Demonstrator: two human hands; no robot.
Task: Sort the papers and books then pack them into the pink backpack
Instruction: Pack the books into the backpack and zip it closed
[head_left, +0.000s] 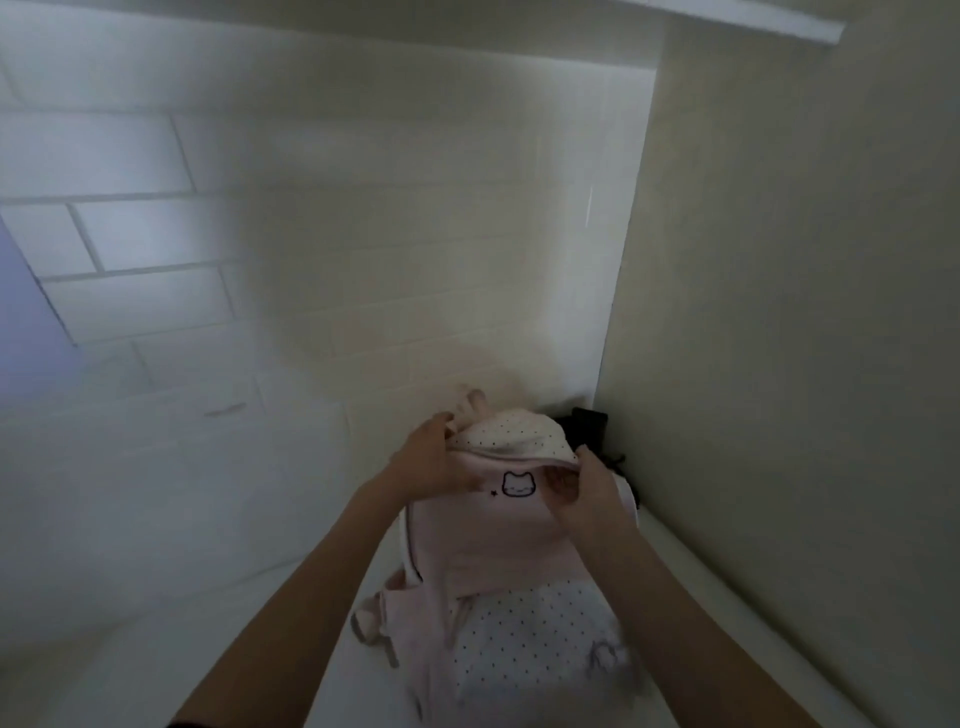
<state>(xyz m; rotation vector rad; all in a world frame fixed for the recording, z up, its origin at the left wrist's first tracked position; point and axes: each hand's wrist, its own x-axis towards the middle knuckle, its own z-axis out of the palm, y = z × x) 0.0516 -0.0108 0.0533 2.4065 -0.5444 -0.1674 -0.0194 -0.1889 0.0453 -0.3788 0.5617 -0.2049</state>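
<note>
Left grip: my left hand (434, 457) pinches the upper left edge of the soft pink fabric backpack (488, 540), fingers closed on its rim beside the spotted lining.
Right grip: my right hand (582, 486) clasps the upper right edge of the same opening, fingers curled over the fabric.
Backpack: upright between my two hands, its white black-dotted flap (511, 434) folded up at the top, a small outlined cat face (518, 484) on the front, a dotted pocket (530, 644) low down.
Counter: the pale white counter (208, 597) carries the bag.
Surroundings: white tiled wall (156, 234) behind, a plain cream side panel (805, 312) at right, a dark object (589, 421) just behind the bag; I cannot tell what it is.
</note>
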